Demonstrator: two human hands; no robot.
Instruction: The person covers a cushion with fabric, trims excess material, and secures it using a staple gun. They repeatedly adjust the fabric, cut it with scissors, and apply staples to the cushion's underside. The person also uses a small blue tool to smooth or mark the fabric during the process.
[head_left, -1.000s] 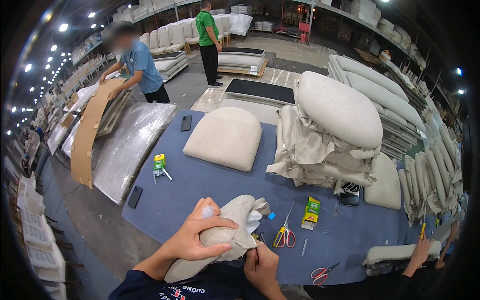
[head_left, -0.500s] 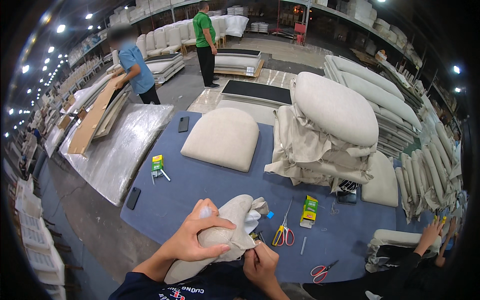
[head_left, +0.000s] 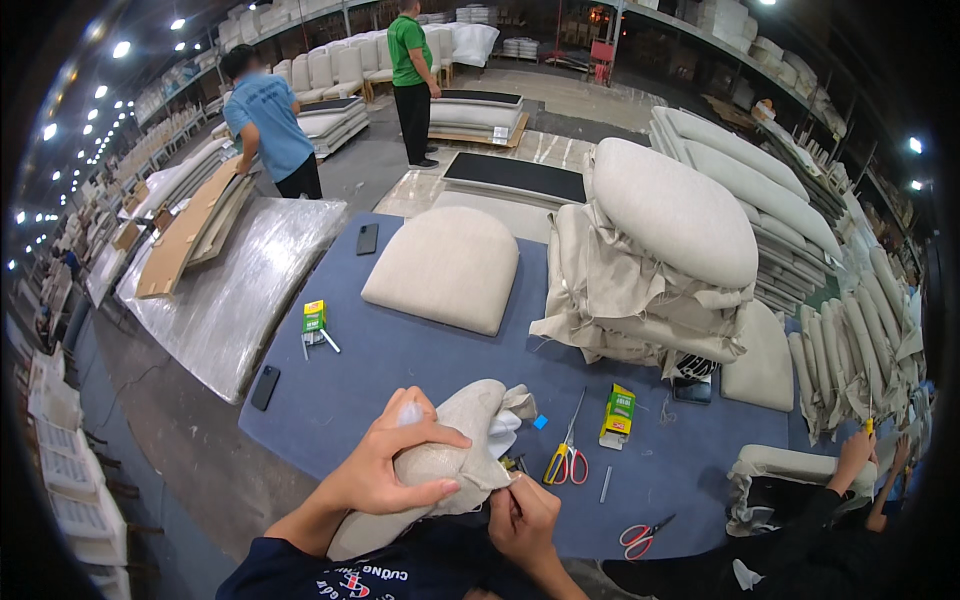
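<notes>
A beige fabric-covered cushion (head_left: 455,452) is held up against me, bent, with white lining showing at its far right edge. My left hand (head_left: 395,462) is wrapped over its left side, thumb across the fabric and fingers behind. Something small and whitish shows at the fingers of that hand. My right hand (head_left: 524,512) is closed in a pinch at the loose fabric edge on the cushion's right. Whether it also holds a small tool or thread is hidden. Just beyond lie yellow-and-red-handled scissors (head_left: 568,462) on the blue table (head_left: 400,375).
Red-handled snips (head_left: 640,540), a yellow-green box (head_left: 617,415) and another small box (head_left: 314,318) lie around. A finished cushion (head_left: 445,270) and a tall cushion stack (head_left: 650,265) stand farther back. At right, a co-worker's hand (head_left: 858,455) is near a cushion.
My hands keep nearly the same hold on the cushion. The person in blue at the far left has turned away from me. The co-worker's hand at right has shifted slightly left.
</notes>
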